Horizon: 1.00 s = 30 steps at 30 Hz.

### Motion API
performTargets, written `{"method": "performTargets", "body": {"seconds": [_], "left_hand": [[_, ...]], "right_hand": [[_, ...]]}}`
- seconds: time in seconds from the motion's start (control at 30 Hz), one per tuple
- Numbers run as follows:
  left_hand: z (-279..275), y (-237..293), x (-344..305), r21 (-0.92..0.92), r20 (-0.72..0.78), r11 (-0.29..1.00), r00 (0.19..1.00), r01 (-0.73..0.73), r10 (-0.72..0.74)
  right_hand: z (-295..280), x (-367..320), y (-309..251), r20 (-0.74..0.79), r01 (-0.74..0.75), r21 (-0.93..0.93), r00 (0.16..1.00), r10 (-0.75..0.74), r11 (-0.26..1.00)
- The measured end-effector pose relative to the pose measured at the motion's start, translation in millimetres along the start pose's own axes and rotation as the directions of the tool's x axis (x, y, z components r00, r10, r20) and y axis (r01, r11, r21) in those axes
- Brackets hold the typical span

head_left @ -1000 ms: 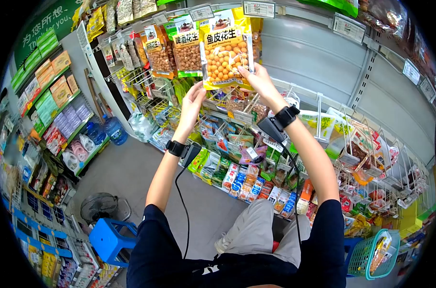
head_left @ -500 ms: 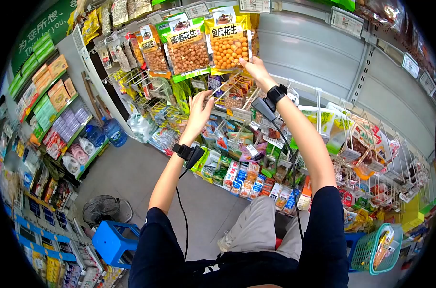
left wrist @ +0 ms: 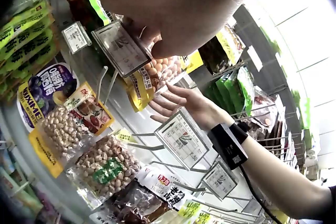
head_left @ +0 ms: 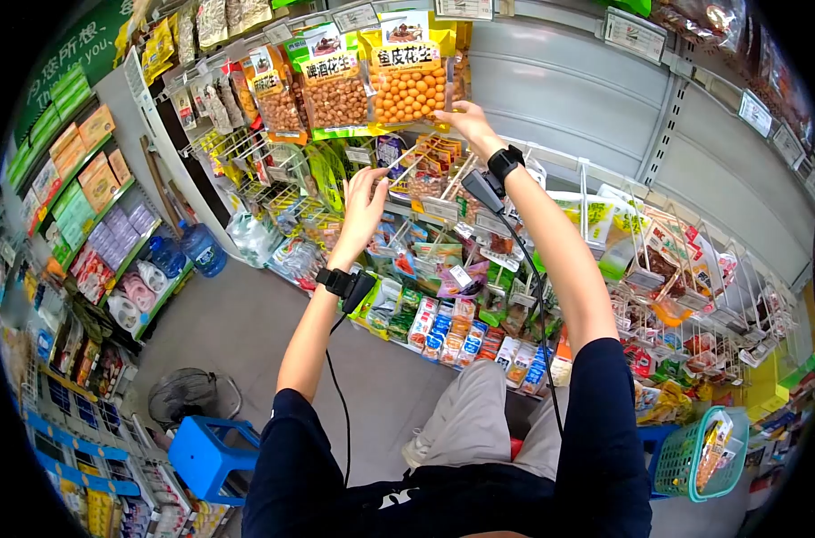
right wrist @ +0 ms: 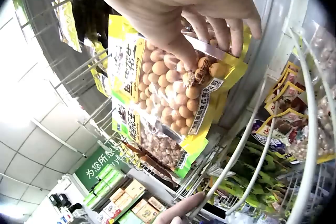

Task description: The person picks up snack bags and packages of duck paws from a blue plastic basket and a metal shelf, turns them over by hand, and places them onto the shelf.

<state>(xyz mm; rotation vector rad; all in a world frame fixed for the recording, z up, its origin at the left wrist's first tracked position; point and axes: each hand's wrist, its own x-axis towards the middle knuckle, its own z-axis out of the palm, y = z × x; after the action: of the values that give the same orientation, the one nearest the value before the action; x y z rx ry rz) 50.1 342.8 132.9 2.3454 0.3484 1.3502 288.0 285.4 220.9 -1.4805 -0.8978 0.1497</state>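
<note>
A yellow bag of coated peanuts point(head_left: 409, 90) hangs on the upper rack beside a green-edged bag of peanuts point(head_left: 335, 97). My right hand point(head_left: 468, 127) is at the yellow bag's lower right corner. In the right wrist view its thumb point(right wrist: 181, 53) touches the bag's clear front, and the other fingers lie straight along the edge. My left hand point(head_left: 364, 215) is below the green-edged bag, near the wire hooks, fingers loosely bent and holding nothing. It fills the top of the left wrist view, overlapping a price tag point(left wrist: 122, 48).
An orange-edged bag point(head_left: 275, 94) hangs left of the green one. Wire hooks with small snack bags point(head_left: 430, 166) jut out below. Packaged goods line the low shelf by my legs. A blue stool point(head_left: 212, 457), a fan point(head_left: 185, 394) and a green basket point(head_left: 694, 462) stand on the floor.
The yellow bag has moved back and now hangs level with its neighbours. My right hand's grip has loosened at its corner. My left hand has dropped away from the bag's bottom.
</note>
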Motion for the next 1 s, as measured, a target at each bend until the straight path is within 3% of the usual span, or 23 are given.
{"method": "performTargets", "body": {"seconds": [0.1,0.17,0.27,0.4,0.57,1.0], "left_hand": [[-0.2,1.6,-0.8,-0.016,-0.007,1.000,1.000,-0.003,0.002],[-1.3,3.8,-0.7,-0.031,-0.009,1.000,1.000,-0.003,0.003],[-2.2,1.1,-0.8,-0.025,0.002,1.000,1.000,0.008,-0.008],[-5.0,-0.2,-1.0,-0.012,0.032,1.000,0.999,0.025,-0.025],[-8.2,0.4,-1.8,0.001,0.065,0.999,0.997,0.051,-0.051],[-8.3,-0.4,-3.2,-0.029,0.047,0.998,0.998,0.050,-0.049]], "right_hand": [[1.5,4.0,-1.0,0.046,0.056,0.055,0.997,-0.058,0.997],[5.3,7.2,-2.3,-0.032,0.108,-0.015,0.994,-0.108,0.994],[3.0,6.0,-8.8,-0.103,0.096,-0.137,0.988,-0.111,0.986],[-6.9,19.0,-5.2,-0.200,0.057,-0.150,0.976,-0.087,0.987],[-21.9,13.7,-18.3,-0.285,0.111,-0.312,0.937,-0.204,0.943],[-20.0,19.6,-19.6,-0.384,0.053,-0.380,0.899,-0.209,0.924]]}}
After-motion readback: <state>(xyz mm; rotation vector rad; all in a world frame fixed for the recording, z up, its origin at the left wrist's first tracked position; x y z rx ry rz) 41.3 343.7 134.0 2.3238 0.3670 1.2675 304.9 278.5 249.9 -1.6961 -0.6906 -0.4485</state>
